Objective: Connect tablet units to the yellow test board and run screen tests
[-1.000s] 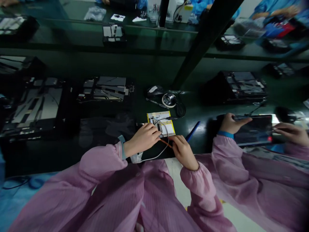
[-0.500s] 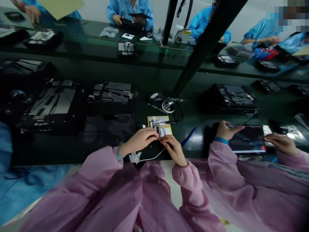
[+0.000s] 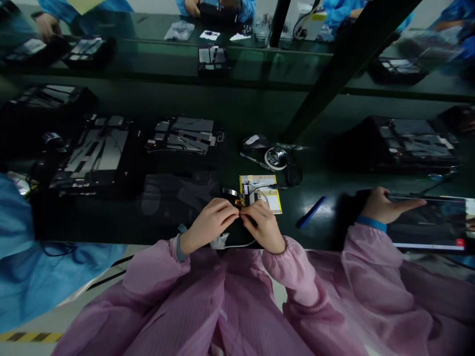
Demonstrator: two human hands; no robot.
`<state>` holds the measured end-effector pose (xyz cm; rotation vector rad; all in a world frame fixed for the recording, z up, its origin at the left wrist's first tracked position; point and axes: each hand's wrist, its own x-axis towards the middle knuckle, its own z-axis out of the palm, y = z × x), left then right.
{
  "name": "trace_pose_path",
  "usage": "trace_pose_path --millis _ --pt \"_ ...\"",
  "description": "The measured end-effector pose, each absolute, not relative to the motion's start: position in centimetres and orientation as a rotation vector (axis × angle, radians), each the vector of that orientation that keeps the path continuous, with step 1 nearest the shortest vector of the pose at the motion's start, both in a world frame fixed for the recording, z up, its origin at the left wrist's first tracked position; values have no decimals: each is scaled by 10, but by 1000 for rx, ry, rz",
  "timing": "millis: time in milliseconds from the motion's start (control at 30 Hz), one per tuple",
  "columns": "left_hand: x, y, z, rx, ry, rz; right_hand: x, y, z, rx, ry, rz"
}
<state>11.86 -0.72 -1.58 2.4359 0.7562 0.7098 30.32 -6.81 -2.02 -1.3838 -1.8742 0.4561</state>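
My left hand [image 3: 211,223] is closed in a pinch, its fingertips meeting those of my right hand [image 3: 264,226], which is pinched too. Whatever sits between the fingertips is too small and covered to make out. Just behind them shows a small orange strip [image 3: 239,201]. A flat yellow-edged pack with pale faces [image 3: 275,201] lies behind my right hand, and a dark cable [image 3: 277,187] crosses it. From below my right hand a thin white cable [image 3: 239,245] runs left to a crumpled white piece [image 3: 219,241] at the table edge.
Right of my hands lies a blue pen [image 3: 311,212]. Behind are a mouse [image 3: 256,142] and a round silver-and-white object [image 3: 275,157]. Opened tablet-like units [image 3: 185,134] stand at left, a stack [image 3: 419,143] at right. A co-worker's hand [image 3: 382,207] holds a tablet [image 3: 426,225].
The view has swung left, so the table things appear farther right. Against the yellow-edged pack, my two hands have shifted left, off its front part. The co-worker's far hand has left the view.
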Motion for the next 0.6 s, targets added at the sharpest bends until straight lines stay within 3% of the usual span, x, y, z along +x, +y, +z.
trace_pose_path --millis 600 --pt "115 -6 -15 2533 746 624 298 -68 -17 -1462 -1965 374"
